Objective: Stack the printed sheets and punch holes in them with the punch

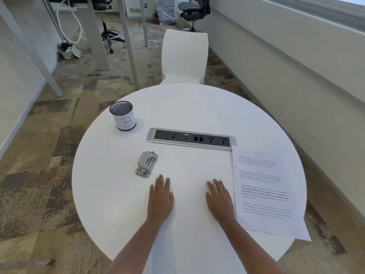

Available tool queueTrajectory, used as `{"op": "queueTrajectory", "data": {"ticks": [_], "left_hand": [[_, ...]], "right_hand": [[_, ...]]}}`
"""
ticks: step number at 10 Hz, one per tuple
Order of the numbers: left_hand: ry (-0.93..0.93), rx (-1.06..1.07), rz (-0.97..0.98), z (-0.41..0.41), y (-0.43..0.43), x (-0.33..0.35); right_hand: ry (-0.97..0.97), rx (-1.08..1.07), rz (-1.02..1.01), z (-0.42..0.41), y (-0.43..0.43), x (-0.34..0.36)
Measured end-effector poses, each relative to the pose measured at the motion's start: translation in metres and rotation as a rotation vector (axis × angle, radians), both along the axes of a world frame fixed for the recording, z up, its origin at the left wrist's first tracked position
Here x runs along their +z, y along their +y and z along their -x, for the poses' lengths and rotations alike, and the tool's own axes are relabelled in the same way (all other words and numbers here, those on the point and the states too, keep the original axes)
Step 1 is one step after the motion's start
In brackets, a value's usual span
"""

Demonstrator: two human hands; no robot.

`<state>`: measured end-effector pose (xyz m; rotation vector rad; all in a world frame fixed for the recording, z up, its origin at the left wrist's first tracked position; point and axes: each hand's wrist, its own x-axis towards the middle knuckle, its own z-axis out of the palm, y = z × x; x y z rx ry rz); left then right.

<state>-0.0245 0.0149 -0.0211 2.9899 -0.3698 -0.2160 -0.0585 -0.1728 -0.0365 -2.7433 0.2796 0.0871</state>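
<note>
Printed sheets [264, 186] lie flat at the right side of the round white table [110, 194], their near corner hanging over the table's edge. A small grey metal punch [146, 164] stands left of centre. My left hand [160, 198] rests palm down on the table just below the punch, apart from it. My right hand [219, 199] also lies flat, its outer edge close to the left edge of the sheets. Both hands hold nothing.
A black mesh pen cup [123, 116] with a paper label stands at the far left. A silver socket panel [191, 139] is set into the table's middle. A white chair [184, 56] stands behind the table. A wall runs along the right.
</note>
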Motion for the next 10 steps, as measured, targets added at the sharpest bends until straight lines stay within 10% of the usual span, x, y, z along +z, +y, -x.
{"op": "queueTrajectory", "data": {"ticks": [10], "left_hand": [[-0.108, -0.160, 0.122, -0.035, -0.010, -0.012]], "right_hand": [[0.061, -0.065, 0.066, -0.005, 0.004, 0.002]]}}
